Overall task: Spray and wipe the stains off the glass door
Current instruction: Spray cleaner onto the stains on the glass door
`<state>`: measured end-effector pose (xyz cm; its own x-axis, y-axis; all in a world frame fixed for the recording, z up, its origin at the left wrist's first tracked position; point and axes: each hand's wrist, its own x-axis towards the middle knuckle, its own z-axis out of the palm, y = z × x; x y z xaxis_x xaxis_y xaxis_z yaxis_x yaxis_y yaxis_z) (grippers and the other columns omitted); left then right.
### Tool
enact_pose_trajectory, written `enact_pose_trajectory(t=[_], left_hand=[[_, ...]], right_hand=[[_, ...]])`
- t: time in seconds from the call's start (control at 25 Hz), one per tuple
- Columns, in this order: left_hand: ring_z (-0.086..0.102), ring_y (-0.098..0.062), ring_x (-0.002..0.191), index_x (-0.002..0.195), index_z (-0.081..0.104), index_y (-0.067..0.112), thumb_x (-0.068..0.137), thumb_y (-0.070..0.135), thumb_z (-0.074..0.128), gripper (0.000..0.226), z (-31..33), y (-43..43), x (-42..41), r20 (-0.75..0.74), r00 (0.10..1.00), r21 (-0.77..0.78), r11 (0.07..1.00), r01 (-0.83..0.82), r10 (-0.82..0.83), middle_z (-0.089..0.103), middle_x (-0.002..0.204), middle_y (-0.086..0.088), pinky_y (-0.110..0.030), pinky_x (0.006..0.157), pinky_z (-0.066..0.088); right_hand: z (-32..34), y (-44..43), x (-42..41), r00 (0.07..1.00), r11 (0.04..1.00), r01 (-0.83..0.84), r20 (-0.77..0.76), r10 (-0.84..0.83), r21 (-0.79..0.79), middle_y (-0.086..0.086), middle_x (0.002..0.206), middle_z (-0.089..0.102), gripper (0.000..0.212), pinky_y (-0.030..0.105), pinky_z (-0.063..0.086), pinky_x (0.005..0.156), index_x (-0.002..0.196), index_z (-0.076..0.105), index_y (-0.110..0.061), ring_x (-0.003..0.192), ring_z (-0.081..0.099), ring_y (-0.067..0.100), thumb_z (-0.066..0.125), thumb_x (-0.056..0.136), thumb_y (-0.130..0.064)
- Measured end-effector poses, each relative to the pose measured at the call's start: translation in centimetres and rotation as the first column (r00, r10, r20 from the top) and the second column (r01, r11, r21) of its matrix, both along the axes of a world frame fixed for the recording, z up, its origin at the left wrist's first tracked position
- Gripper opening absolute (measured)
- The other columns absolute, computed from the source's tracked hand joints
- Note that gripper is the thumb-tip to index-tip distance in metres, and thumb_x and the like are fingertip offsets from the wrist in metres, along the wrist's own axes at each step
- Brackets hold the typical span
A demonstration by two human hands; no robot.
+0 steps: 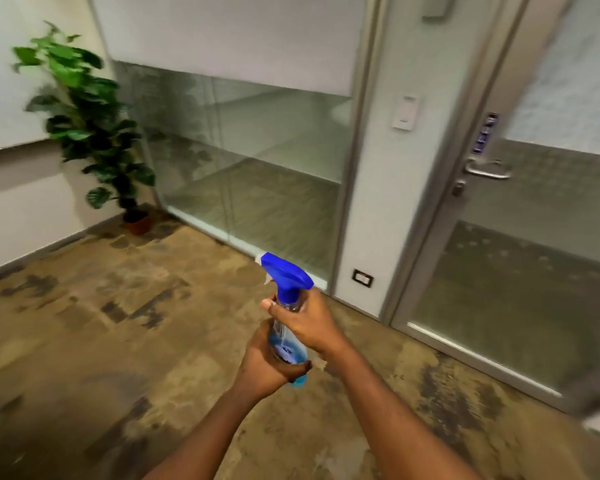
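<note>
Still preparing: clear plastic spray bottle with blue trigger head [286, 315] gripped by left hand [265, 362] and right hand [307, 325]; next, aiming at frosted glass door [520, 271], two o'clock.

Even indoor light — blurred, warped edges

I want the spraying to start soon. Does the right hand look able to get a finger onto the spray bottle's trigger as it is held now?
Probably yes. The right hand grips the spray bottle at its neck, just under the blue trigger head, and nothing covers the trigger. The left hand supports the base.
</note>
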<state>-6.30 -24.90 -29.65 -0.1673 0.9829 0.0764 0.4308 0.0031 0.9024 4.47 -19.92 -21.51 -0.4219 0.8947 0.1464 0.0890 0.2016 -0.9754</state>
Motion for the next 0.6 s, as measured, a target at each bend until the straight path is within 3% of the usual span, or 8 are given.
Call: enact_pose_trajectory(t=[0.12,0.2,0.24,0.36,0.52,0.6], left_hand=[[0.062,-0.005,0.11,0.12,0.044,0.032,0.045,0.038,0.089,0.088,0.4,4.8,6.9,0.061,0.982,-0.016,0.984,0.179,-0.178,0.062,0.118,0.009,-0.03,0.099,0.051],[0.062,-0.005,0.109,0.122,0.043,0.027,0.041,0.038,0.088,0.093,0.3,7.4,10.7,0.072,0.964,-0.021,0.966,0.258,-0.255,0.062,0.118,0.008,-0.031,0.1,0.051],[0.063,-0.003,0.107,0.122,0.043,0.027,0.039,0.038,0.088,0.094,0.5,9.0,12.8,0.06,0.95,-0.022,0.951,0.308,-0.307,0.063,0.116,0.008,-0.027,0.1,0.05],[0.059,0.007,0.101,0.114,0.038,0.035,0.037,0.044,0.084,0.091,1.2,14.4,19.0,-0.003,0.884,-0.03,0.883,0.468,-0.468,0.055,0.11,0.022,-0.001,0.089,0.041],[0.061,0.006,0.093,0.105,0.044,0.048,0.046,0.04,0.093,0.077,1.4,22.1,25.2,0.0,0.81,-0.095,0.806,0.584,-0.587,0.057,0.099,0.03,-0.006,0.071,0.049],[0.058,0.006,0.095,0.115,0.037,0.047,0.046,0.042,0.093,0.089,2.1,26.0,28.0,-0.022,0.747,-0.076,0.746,0.661,-0.664,0.053,0.106,0.029,-0.009,0.081,0.049]], right_hand=[[0.4,3.1,7.6,0.997,0.997,0.078,0.001,-0.078,0.021,-0.015,0.07,0.06,0.016,0.023,0.051,0.067,0.083,0.062,-0.039,0.067,0.056,0.002,0.076,0.078,-0.034],[0.7,4.7,11.7,0.994,0.993,0.102,0.023,-0.104,0.055,-0.024,0.069,0.059,0.023,0.012,0.047,0.066,0.088,0.059,-0.051,0.066,0.053,-0.006,0.074,0.079,-0.036],[0.8,5.7,13.9,0.988,0.986,0.147,0.034,-0.15,0.072,-0.025,0.069,0.058,0.022,0.011,0.045,0.066,0.089,0.058,-0.049,0.066,0.051,-0.006,0.074,0.08,-0.037],[1.1,9.2,19.7,0.946,0.945,0.322,0.021,-0.324,0.059,-0.009,0.072,0.056,0.02,0.027,0.046,0.068,0.082,0.057,-0.035,0.068,0.05,0.006,0.074,0.078,-0.042],[1.3,14.6,26.3,0.878,0.873,0.479,-0.016,-0.479,0.094,-0.02,0.066,0.058,0.017,0.016,0.046,0.066,0.082,0.06,-0.047,0.064,0.052,-0.003,0.073,0.073,-0.05],[1.8,17.4,28.9,0.837,0.827,0.546,-0.031,-0.547,0.132,-0.025,0.071,0.061,0.022,0.015,0.047,0.071,0.091,0.061,-0.051,0.069,0.054,-0.004,0.074,0.074,-0.047]])
